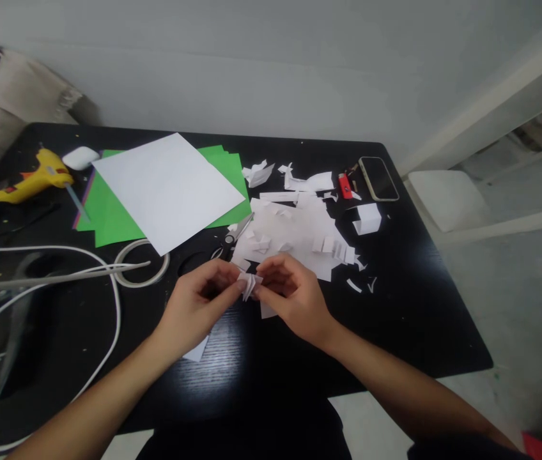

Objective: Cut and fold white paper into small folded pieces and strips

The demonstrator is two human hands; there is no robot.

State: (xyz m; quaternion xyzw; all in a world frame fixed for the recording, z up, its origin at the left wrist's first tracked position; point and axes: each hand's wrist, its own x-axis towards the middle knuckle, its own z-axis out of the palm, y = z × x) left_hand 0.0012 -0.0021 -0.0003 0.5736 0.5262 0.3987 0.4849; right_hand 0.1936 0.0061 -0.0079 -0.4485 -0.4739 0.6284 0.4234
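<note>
Over the near middle of the black table (395, 306), my left hand (197, 306) and my right hand (290, 297) meet, both pinching a small folded white paper piece (248, 284) between their fingertips. Just behind the hands lies a heap of white paper cuttings (294, 233). Scissors (233, 237) rest at the heap's left edge. A small white scrap (197, 350) lies under my left wrist.
A white sheet (168, 188) lies on green sheets (112, 217) at the back left. A yellow glue gun (31, 176), a tape roll (144, 265) and a white cable (108, 300) are on the left. A phone (379, 179) and red lighter (344, 185) sit back right.
</note>
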